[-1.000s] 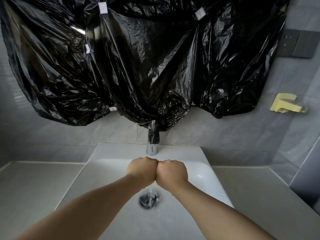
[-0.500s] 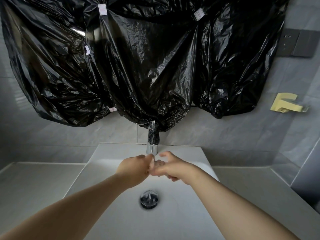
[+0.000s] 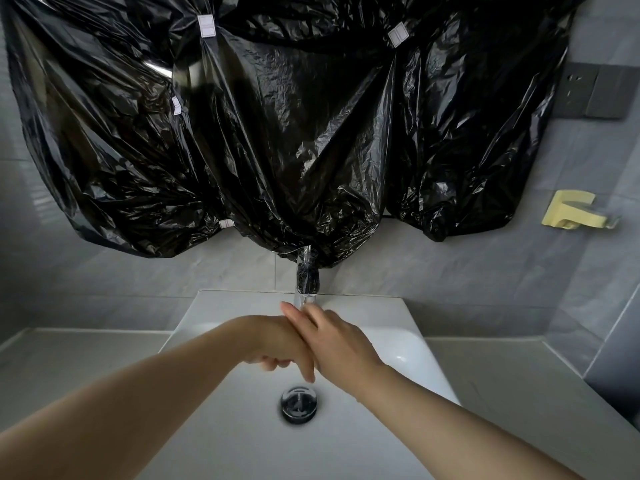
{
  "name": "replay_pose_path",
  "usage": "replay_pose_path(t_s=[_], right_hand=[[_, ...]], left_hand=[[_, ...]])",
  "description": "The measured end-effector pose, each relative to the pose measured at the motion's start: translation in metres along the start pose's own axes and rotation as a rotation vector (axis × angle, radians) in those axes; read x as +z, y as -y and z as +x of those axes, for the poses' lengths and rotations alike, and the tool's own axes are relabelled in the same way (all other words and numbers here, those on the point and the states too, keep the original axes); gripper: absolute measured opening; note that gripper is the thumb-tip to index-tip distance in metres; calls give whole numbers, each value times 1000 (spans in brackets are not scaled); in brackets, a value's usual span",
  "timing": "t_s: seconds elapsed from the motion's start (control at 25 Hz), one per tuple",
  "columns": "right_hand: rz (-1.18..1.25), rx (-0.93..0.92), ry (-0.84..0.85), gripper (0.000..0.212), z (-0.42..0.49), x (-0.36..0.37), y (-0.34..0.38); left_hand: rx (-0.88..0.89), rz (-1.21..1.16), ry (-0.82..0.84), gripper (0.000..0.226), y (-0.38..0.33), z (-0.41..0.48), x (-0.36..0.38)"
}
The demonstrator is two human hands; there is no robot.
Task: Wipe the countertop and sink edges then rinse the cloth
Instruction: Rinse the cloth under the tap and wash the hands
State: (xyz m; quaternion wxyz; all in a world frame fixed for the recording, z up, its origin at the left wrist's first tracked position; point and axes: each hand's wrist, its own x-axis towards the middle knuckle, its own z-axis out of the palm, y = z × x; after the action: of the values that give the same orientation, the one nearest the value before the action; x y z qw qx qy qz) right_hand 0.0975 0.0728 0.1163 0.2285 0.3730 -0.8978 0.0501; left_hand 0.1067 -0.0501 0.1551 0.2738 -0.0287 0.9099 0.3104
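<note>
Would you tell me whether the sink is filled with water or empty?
Empty: the sink shows bare white down to its chrome drain, with no pooled water.

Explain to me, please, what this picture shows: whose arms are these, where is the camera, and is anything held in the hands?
There is no machine here. A person wears one wide-angle camera on the head, so you look forward and down along their own two bare arms. The left hand and right hand meet over a white sink, in front of the tap and above the drain. The right hand's straight fingers lie across the back of the left hand, whose fingers curl under. Neither hand visibly holds anything. A grey countertop runs on both sides of the sink. On the wall hang a black plastic sheet and a small yellow holder.
</note>
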Motion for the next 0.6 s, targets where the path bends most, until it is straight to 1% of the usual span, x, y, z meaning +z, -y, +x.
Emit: replay_pose_path(t_s=[0.04,0.08,0.12,0.16,0.2,0.24,0.28,0.36,0.48,0.6], right_hand=[[-51,49,18,78,0,0,2],[-120,111,13,67,3,-2,4],[-130,180,81,54,7,-5,5],[-116,241,126,39,12,-9,6],[-91,271,211,28,14,-10,5],[-74,294,277,26,15,-8,3],[-88,319,317,27,17,-6,0],[-92,312,335,26,15,-7,-1],[17,353,399,16,11,-7,3],[149,405,386,22,2,-2,4]], left_hand=[[-4,170,-69,27,-3,1,3],[18,333,-168,27,-6,2,6],[41,487,-285,26,-9,3,11],[48,590,-394,25,-11,7,16],[33,642,-482,23,-12,8,20],[24,675,-540,23,-12,10,23],[31,718,-573,26,-12,12,24],[73,831,-591,29,-6,15,25],[178,963,-607,27,3,19,26],[284,1058,-610,23,11,20,21]])
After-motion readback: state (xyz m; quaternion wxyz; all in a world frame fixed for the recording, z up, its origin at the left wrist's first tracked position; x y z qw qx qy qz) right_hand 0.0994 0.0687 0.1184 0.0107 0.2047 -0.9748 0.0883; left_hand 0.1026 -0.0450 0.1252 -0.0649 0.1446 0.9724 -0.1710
